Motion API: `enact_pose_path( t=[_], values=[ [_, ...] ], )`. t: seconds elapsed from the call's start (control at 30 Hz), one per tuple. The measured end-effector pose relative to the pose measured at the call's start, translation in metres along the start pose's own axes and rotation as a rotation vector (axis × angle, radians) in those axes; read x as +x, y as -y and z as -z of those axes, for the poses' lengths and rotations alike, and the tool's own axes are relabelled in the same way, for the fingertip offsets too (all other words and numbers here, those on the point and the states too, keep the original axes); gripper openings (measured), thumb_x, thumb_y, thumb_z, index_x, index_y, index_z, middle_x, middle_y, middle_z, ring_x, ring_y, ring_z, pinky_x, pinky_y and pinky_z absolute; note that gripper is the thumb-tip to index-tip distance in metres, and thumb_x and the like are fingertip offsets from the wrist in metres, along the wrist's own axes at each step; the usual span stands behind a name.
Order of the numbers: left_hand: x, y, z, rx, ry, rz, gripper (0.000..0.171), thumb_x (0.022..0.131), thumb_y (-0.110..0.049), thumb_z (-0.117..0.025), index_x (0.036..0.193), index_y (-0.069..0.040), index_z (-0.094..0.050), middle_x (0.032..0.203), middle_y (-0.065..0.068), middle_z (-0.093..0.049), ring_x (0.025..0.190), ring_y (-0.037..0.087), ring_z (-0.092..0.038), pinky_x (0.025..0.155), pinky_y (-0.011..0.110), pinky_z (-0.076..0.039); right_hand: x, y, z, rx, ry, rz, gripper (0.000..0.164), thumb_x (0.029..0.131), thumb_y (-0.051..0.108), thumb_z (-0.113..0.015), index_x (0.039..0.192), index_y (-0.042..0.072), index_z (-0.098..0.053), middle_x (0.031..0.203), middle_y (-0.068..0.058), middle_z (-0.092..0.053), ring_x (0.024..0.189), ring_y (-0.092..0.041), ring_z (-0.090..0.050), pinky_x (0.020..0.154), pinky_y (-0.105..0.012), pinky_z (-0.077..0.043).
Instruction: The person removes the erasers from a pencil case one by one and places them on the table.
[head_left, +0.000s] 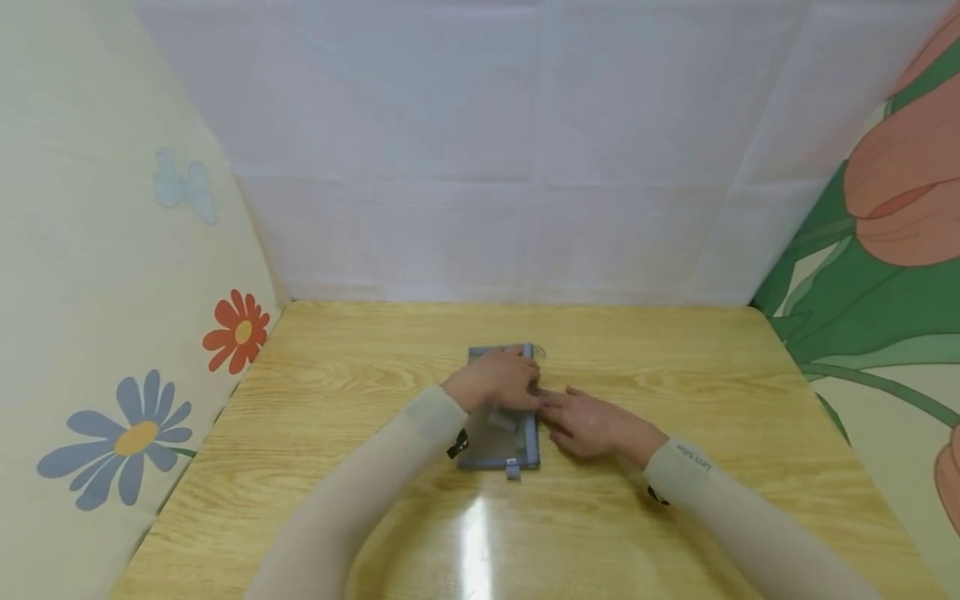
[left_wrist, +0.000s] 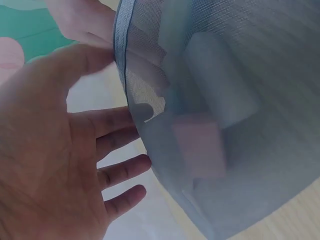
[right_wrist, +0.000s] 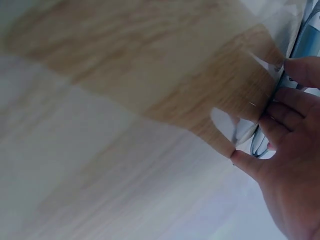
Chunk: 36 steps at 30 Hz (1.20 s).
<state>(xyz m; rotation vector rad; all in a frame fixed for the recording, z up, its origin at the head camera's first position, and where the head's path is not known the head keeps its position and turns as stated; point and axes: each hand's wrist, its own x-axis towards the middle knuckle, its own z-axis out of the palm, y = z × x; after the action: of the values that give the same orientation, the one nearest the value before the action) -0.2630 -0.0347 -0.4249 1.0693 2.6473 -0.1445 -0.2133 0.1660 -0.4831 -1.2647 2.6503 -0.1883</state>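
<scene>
A blue-grey mesh zipper pouch (head_left: 491, 447) lies near the middle of the table. My left hand (head_left: 497, 379) reaches over it from the left and pinches its zippered edge between thumb and fingers. At the same right-hand edge, my right hand (head_left: 588, 423) holds the pouch by the zipper side, its fingertips close to the left ones. Through the mesh in the left wrist view, a pink block (left_wrist: 201, 147) and a pale grey cylinder (left_wrist: 220, 77) show inside. In the right wrist view the right hand's fingers (right_wrist: 280, 127) meet the dark zipper edge.
The wood-grain table (head_left: 675, 358) stretches around the pouch. A white cloth (head_left: 480, 150) hangs behind it, with flower-printed cloths (head_left: 97, 250) at both sides. A small fabric tab (head_left: 513, 471) sticks out from the pouch's near end.
</scene>
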Motion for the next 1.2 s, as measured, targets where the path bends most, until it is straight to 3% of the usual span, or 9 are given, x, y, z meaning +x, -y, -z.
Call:
enact_pose_path(
  t=[0.13, 0.3, 0.4, 0.5, 0.6, 0.7, 0.93, 1.1, 1.2],
  values=[
    [-0.001, 0.0, 0.001, 0.025, 0.015, 0.023, 0.067, 0.091, -0.068, -0.055, 0.135, -0.017, -0.062, 0.151, 0.0, -0.051, 0.145, 0.028, -0.037, 0.118, 0.05, -0.028, 0.002, -0.001, -0.002, 0.042, 0.003, -0.016, 0.058, 0.102, 0.026, -0.054, 0.155, 0.008, -0.037, 0.165, -0.011, -0.026, 0.148, -0.028, -0.034, 0.115, -0.057, -0.029],
    [-0.004, -0.002, -0.001, 0.109, -0.005, 0.045, 0.091, 0.088, -0.075, -0.05, 0.153, -0.011, -0.043, 0.16, 0.007, -0.04, 0.148, 0.03, -0.033, 0.118, 0.047, -0.029, 0.003, -0.001, -0.002, 0.048, 0.003, -0.011, 0.056, 0.103, 0.026, -0.054, 0.154, 0.008, -0.039, 0.165, -0.01, -0.027, 0.148, -0.028, -0.035, 0.115, -0.059, -0.029],
    [-0.008, -0.001, -0.002, 0.126, -0.04, 0.046, 0.095, 0.087, -0.074, -0.053, 0.154, -0.008, -0.04, 0.158, 0.008, -0.04, 0.145, 0.033, -0.037, 0.115, 0.047, -0.035, 0.003, 0.0, -0.002, 0.029, -0.012, 0.011, 0.055, 0.103, 0.026, -0.054, 0.153, 0.006, -0.041, 0.163, -0.012, -0.031, 0.147, -0.029, -0.036, 0.114, -0.059, -0.03],
    [-0.014, 0.005, -0.004, 0.111, -0.082, 0.039, 0.089, 0.086, -0.07, -0.057, 0.149, -0.008, -0.045, 0.153, 0.006, -0.045, 0.136, 0.032, -0.046, 0.105, 0.045, -0.046, 0.003, -0.001, -0.003, 0.009, -0.022, 0.021, 0.055, 0.103, 0.025, -0.054, 0.153, 0.005, -0.041, 0.162, -0.013, -0.034, 0.148, -0.029, -0.035, 0.115, -0.059, -0.029],
    [-0.02, 0.012, -0.005, 0.064, -0.13, 0.026, 0.072, 0.084, -0.066, -0.062, 0.133, -0.013, -0.056, 0.141, 0.002, -0.052, 0.118, 0.027, -0.054, 0.088, 0.042, -0.054, 0.003, -0.001, -0.004, 0.007, -0.021, 0.012, 0.056, 0.103, 0.025, -0.053, 0.153, 0.005, -0.04, 0.162, -0.013, -0.033, 0.149, -0.028, -0.033, 0.116, -0.058, -0.028],
    [-0.026, 0.021, -0.007, 0.004, -0.175, 0.001, 0.058, 0.083, -0.064, -0.063, 0.117, -0.017, -0.057, 0.13, -0.001, -0.053, 0.102, 0.021, -0.052, 0.075, 0.036, -0.052, 0.003, -0.001, -0.003, 0.019, -0.009, -0.008, 0.056, 0.104, 0.026, -0.052, 0.154, 0.006, -0.038, 0.163, -0.012, -0.032, 0.15, -0.027, -0.031, 0.117, -0.058, -0.026],
    [-0.044, 0.037, -0.012, -0.128, -0.252, 0.004, 0.062, 0.088, -0.054, -0.061, 0.131, -0.01, -0.055, 0.153, 0.006, -0.043, 0.121, 0.028, -0.051, 0.082, 0.039, -0.052, 0.004, -0.001, -0.003, 0.028, -0.002, -0.015, 0.056, 0.104, 0.027, -0.05, 0.155, 0.006, -0.037, 0.164, -0.011, -0.031, 0.15, -0.027, -0.03, 0.117, -0.058, -0.025],
    [-0.055, 0.045, -0.02, -0.223, -0.299, 0.0, 0.064, 0.09, -0.049, -0.06, 0.136, -0.006, -0.055, 0.156, 0.007, -0.04, 0.124, 0.031, -0.052, 0.08, 0.042, -0.054, 0.002, 0.001, -0.004, 0.043, -0.009, -0.025, 0.057, 0.104, 0.026, -0.051, 0.154, 0.005, -0.037, 0.163, -0.012, -0.031, 0.15, -0.028, -0.031, 0.117, -0.059, -0.025],
    [-0.061, 0.048, -0.025, -0.295, -0.318, 0.003, 0.071, 0.091, -0.051, -0.062, 0.141, -0.003, -0.052, 0.157, 0.009, -0.039, 0.129, 0.034, -0.051, 0.091, 0.046, -0.053, 0.002, 0.001, -0.004, 0.051, -0.019, -0.024, 0.057, 0.103, 0.025, -0.053, 0.154, 0.004, -0.038, 0.163, -0.013, -0.032, 0.149, -0.029, -0.032, 0.116, -0.06, -0.025]
  ],
)
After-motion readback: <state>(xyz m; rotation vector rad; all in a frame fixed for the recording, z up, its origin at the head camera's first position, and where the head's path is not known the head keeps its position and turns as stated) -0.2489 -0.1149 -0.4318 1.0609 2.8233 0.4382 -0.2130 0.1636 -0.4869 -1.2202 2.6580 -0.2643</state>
